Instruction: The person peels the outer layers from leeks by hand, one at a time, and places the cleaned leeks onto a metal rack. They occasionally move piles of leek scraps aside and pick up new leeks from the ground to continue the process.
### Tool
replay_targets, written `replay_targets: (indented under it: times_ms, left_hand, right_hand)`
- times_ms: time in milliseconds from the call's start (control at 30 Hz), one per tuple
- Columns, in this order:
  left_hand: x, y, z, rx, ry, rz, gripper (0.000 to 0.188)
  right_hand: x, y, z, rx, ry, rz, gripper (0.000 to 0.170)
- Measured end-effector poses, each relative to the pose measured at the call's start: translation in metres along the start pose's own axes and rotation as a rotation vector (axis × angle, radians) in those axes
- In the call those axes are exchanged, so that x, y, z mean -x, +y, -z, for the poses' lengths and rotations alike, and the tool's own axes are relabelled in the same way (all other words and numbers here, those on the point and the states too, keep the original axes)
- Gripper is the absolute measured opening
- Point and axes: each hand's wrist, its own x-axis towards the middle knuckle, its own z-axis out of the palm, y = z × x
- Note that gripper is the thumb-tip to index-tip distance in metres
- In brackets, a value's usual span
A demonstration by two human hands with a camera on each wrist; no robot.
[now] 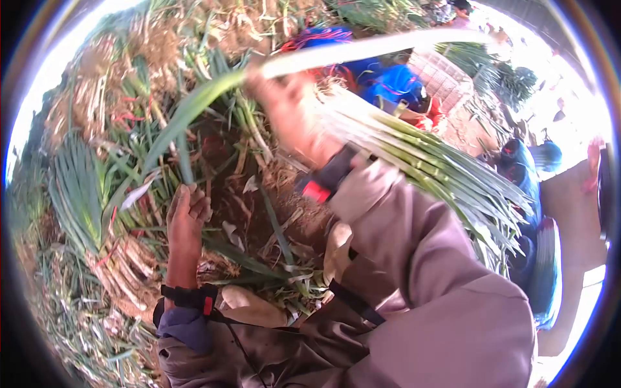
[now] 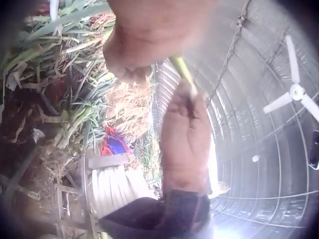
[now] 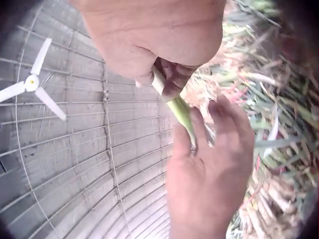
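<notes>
- Leek (image 1: pixel 381 50), 12 o'clock: your right hand (image 1: pixel 294 119) curls its fingers round it, probably for steadiness.
- Your left hand (image 1: pixel 187 216), 9 o'clock, pinches a green leaf (image 1: pixel 184 160), seemingly as counterhold.
- Leek bundle (image 1: pixel 424 153), 2 o'clock, lies aligned, likely for neatness.

Smooth stalk (image 1: pixel 362 51) — cloth sleeve (image 1: pixel 404 226)

No text, label, brand, number or sign can be read in any view, including on the black wristband (image 1: pixel 183 297) toward eight o'clock in the head view.
</notes>
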Motion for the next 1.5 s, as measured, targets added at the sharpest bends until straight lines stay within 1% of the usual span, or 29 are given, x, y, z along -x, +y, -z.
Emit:
replay_targets:
  times_ms: [33, 67, 100, 133, 200, 267, 300, 333, 367, 433, 467, 500, 533, 567, 600, 633, 667, 733, 767, 833, 867, 933, 967, 1033, 1067, 1133, 1267, 1400, 1500]
  left_hand:
    - [-0.006, -0.006, -0.004, -0.066, 0.019, 0.065, 0.036]
    - [-0.011, -0.012, -0.01, -0.068, 0.005, 0.067, 0.036]
    - [-0.017, -0.017, -0.016, -0.124, 0.004, 0.088, 0.037]
    - [-0.022, -0.021, -0.025, -0.181, 0.004, 0.108, 0.038]
    - [-0.03, -0.027, -0.045, -0.2, 0.007, 0.135, 0.034]
    - [-0.037, -0.039, -0.061, -0.234, 0.002, 0.186, 0.032]
    - [-0.042, -0.046, -0.068, -0.234, -0.012, 0.208, 0.028]
    - [-0.047, -0.054, -0.075, -0.243, -0.027, 0.217, 0.028]
    - [-0.052, -0.062, -0.08, -0.263, -0.028, 0.235, 0.026]
    - [-0.059, -0.074, -0.096, -0.302, -0.013, 0.256, 0.022]
    - [-0.062, -0.082, -0.106, -0.328, -0.013, 0.238, 0.024]
    - [-0.064, -0.087, -0.119, -0.388, -0.045, 0.202, 0.026]
    - [-0.066, -0.092, -0.133, -0.448, -0.076, 0.167, 0.027]
    - [-0.07, -0.098, -0.149, -0.523, -0.108, 0.131, 0.028]
    - [-0.075, -0.104, -0.166, -0.527, -0.105, 0.131, 0.028]
    - [-0.081, -0.11, -0.183, -0.632, -0.202, -0.018, 0.027]
    - [-0.089, -0.116, -0.2, -0.737, -0.3, -0.166, 0.028]
    - [-0.11, -0.128, -0.236, -0.796, -0.436, -0.395, 0.028]
    - [-0.116, -0.13, -0.26, -0.843, -0.464, -0.492, 0.028]
    - [-0.125, -0.129, -0.31, -0.978, -0.518, -0.627, 0.028]
    - [-0.132, -0.132, -0.332, -1.07, -0.542, -0.663, 0.028]
    - [-0.155, -0.154, -0.365, -1.116, -0.633, -0.878, 0.027]
    - [-0.166, -0.168, -0.377, -1.121, -0.631, -0.87, 0.027]
    - [-0.179, -0.192, -0.394, -1.208, -0.682, -0.963, 0.027]
    - [-0.18, -0.199, -0.397, -1.214, -0.682, -0.959, 0.027]
    - [-0.178, -0.21, -0.397, -1.394, -0.554, -1.08, 0.028]
    - [-0.172, -0.206, -0.398, -1.449, -0.528, -1.067, 0.023]
    - [-0.169, -0.206, -0.396, -1.457, -0.543, -1.018, 0.022]
    - [-0.166, -0.205, -0.397, -1.446, -0.519, -1.025, 0.02]
  right_hand:
    - [-0.03, -0.018, 0.038, 0.176, 0.0, 0.036, 0.013]
    - [-0.063, -0.028, 0.082, 0.424, -0.026, 0.141, 0.015]
    - [-0.089, -0.052, 0.117, 0.634, -0.013, 0.18, 0.02]
    - [-0.107, -0.081, 0.15, 0.642, -0.002, 0.185, 0.02]
    - [-0.132, -0.133, 0.213, 1.329, 0.111, 0.281, 0.034]
    - [-0.145, -0.159, 0.273, 1.692, 0.076, 0.596, 0.029]
    - [-0.145, -0.169, 0.307, 1.973, -0.208, 0.674, 0.027]
    - [-0.143, -0.176, 0.342, 2.229, -0.527, 0.735, 0.033]
    - [-0.14, -0.159, 0.388, 1.979, -0.535, 0.621, 0.028]
    - [-0.107, -0.157, 0.385, 2.055, -0.6, -0.048, 0.018]
    - [-0.094, -0.135, 0.404, 2.053, -0.609, -0.318, 0.015]
    - [-0.072, -0.114, 0.431, 1.983, -0.734, -0.245, 0.015]
    - [-0.05, -0.095, 0.443, 2.057, -0.87, -0.247, 0.013]
    - [-0.031, -0.064, 0.474, 1.859, -0.855, -0.19, 0.012]
    - [-0.019, -0.056, 0.469, 1.815, -1.006, -0.35, 0.014]
    - [-0.004, -0.047, 0.465, 1.703, -0.919, -0.451, 0.017]
    - [0.003, -0.048, 0.451, 1.66, -0.98, -0.488, 0.02]
    - [0.012, -0.026, 0.475, 1.584, -0.943, -0.492, 0.027]
    - [0.008, -0.03, 0.475, 1.578, -0.942, -0.498, 0.027]
    - [-0.004, -0.05, 0.47, 1.201, -0.725, -0.901, 0.036]
    - [-0.003, -0.046, 0.475, 1.201, -0.727, -0.906, 0.036]
    - [0.003, -0.036, 0.485, 1.291, -0.845, -0.716, 0.041]
    - [0.004, -0.038, 0.481, 1.346, -0.839, -0.701, 0.039]
    - [0.008, -0.034, 0.484, 1.336, -0.824, -0.674, 0.038]
    - [0.009, -0.032, 0.485, 1.337, -0.807, -0.638, 0.038]
    - [0.009, -0.036, 0.481, 1.318, -0.77, -0.654, 0.036]
    - [0.0, -0.051, 0.461, 1.297, -0.659, -0.671, 0.031]
    - [-0.008, -0.057, 0.446, 1.248, -0.629, -0.688, 0.031]
    - [-0.009, -0.049, 0.441, 1.268, -0.723, -0.667, 0.03]
